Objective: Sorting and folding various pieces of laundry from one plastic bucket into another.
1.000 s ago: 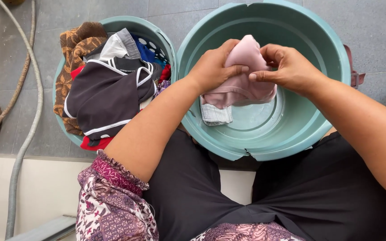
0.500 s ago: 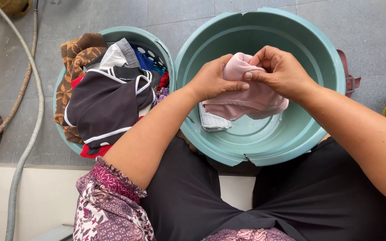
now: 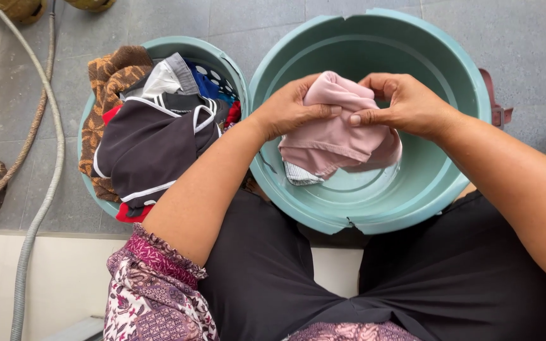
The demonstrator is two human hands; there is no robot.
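Hands over a wash basin, seen from above. The large basin (image 3: 374,208), round, smooth teal plastic with a small crack in its near rim and a notch in its far rim, serves as landmark. One pink garment (image 3: 336,136), soft, damp-looking and bunched into folds, is held above the basin's middle; a ribbed pale grey-white edge hangs from its lower left corner down toward the shallow water on the basin's ringed bottom. The left hand (image 3: 292,107) clasps the garment's left side, its fingers (image 3: 323,112) curled shut around the cloth. The right hand (image 3: 406,104) pinches the garment's upper right, thumb pressed against the fabric and the other fingers folded over it. The two hands almost meet at the garment's top fold.

Left of the basin, rim touching rim, stands one smaller teal tub (image 3: 222,60), round and heaped with dry laundry: one dark garment with white piping (image 3: 153,148) on top, one brown patterned cloth (image 3: 112,72) draped over the far left edge, one grey-and-white piece, one blue piece with pale dots, and red cloth showing at two spots.

Farther left of the basin, two hoses run along the grey tiled floor (image 3: 254,19): one grey ribbed hose (image 3: 48,183) and one thinner brownish hose. A dark red plastic piece (image 3: 495,104) protrudes behind the basin's right rim.
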